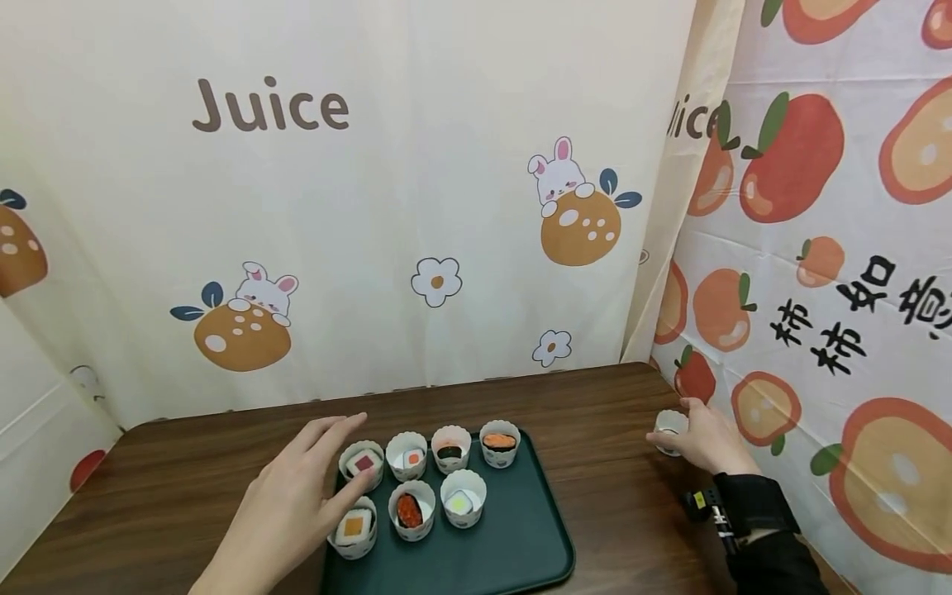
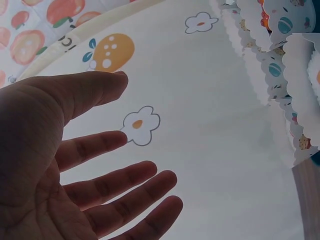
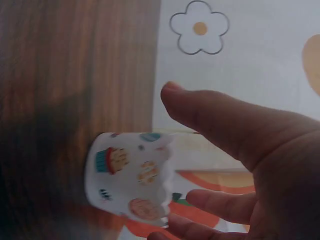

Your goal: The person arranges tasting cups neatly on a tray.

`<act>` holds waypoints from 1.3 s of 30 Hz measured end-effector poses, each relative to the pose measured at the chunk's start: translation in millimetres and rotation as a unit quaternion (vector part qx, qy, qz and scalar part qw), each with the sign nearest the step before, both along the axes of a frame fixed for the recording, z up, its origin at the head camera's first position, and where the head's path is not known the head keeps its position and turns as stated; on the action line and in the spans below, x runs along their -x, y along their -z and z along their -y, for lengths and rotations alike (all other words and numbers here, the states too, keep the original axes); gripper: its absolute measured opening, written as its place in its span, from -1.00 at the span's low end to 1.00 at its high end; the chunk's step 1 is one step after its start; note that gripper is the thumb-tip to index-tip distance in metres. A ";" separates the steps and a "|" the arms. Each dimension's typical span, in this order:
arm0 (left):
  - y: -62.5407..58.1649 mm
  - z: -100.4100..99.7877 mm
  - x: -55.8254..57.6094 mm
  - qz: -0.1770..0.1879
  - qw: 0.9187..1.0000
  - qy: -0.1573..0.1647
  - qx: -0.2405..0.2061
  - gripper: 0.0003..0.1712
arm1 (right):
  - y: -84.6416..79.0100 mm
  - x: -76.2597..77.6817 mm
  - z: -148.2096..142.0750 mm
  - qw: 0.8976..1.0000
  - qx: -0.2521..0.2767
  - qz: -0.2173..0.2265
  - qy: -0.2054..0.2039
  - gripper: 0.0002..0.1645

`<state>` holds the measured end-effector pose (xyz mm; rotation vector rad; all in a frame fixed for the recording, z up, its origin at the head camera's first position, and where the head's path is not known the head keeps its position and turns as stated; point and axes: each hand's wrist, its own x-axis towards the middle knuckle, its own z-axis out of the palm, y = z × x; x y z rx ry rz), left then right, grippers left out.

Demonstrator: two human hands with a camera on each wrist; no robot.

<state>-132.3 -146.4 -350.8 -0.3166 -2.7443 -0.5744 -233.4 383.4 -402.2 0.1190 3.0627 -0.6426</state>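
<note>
My right hand [image 1: 710,438] reaches to a lone white paper baking cup [image 1: 668,423] at the table's right side. In the right wrist view the thumb and fingers are spread about the rim of this printed, scalloped cup [image 3: 125,172], which stands on the wood. My left hand [image 1: 286,500] hovers, fingers extended and holding nothing, at the left edge of a dark green tray [image 1: 513,529]. Near its thumb are a paper cup with a dark-red-centred sushi piece [image 1: 364,461] and one with a yellow-centred piece [image 1: 353,525].
More paper cups stand on the tray, holding orange-topped sushi [image 1: 499,441], a red-topped piece [image 1: 409,511] and a green-centred piece [image 1: 460,502], among others. A printed white curtain [image 1: 446,182] hangs behind the brown wooden table [image 1: 610,463]; a fruit-print cloth [image 1: 796,330] borders the right.
</note>
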 end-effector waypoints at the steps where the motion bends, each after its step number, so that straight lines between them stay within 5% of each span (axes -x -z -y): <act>1: -0.3 -0.1 0.0 0.003 1.000 -0.001 -0.002 -0.24 | 1.6 0.6 -0.8 1.000 0.000 0.000 0.000 0.17; 16: 1.3 -2.5 1.3 0.020 1.000 -0.001 -0.013 -0.30 | 22.0 4.5 -12.6 1.000 0.020 -0.010 0.013 -0.07; 39: 7.4 -16.7 2.6 0.015 0.999 0.034 -0.021 -0.39 | -21.5 -10.1 34.4 0.996 0.054 -0.062 -0.041 -0.05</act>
